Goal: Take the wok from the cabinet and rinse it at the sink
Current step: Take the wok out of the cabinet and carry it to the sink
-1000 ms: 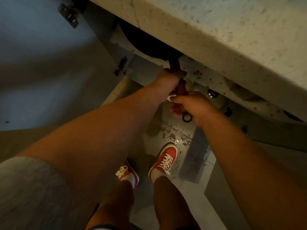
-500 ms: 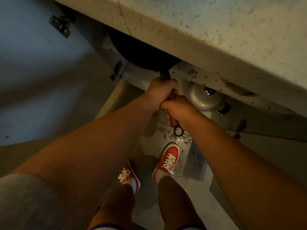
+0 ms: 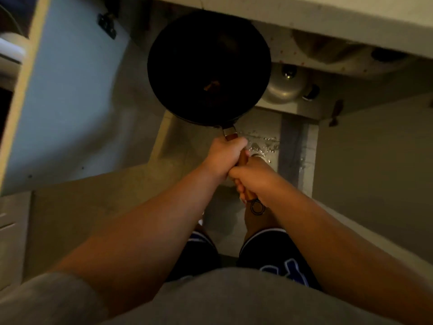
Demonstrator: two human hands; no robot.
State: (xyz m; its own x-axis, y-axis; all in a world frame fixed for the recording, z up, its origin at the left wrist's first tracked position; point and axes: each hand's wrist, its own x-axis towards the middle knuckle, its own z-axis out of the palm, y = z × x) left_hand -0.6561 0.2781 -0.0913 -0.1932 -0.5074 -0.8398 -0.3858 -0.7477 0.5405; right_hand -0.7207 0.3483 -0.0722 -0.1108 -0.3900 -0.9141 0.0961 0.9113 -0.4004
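Observation:
The black wok point(image 3: 208, 66) is out of the cabinet, held in the air below the counter edge with its dark inside facing up. Its brown wooden handle runs down toward me. My left hand point(image 3: 225, 158) grips the handle close to the bowl. My right hand point(image 3: 251, 179) grips it just behind, touching the left hand. A black hanging ring point(image 3: 257, 206) dangles from the handle's end. The sink is out of view.
The pale stone counter edge point(image 3: 304, 12) runs across the top. The open cabinet door point(image 3: 70, 97) stands at the left. A metal pot lid point(image 3: 284, 86) sits on the cabinet shelf right of the wok. Wet floor tiles point(image 3: 262, 146) lie below.
Both hands have pulled the wok out from under the counter toward me; its whole bowl now shows. My view has shifted back, hiding my shoes.

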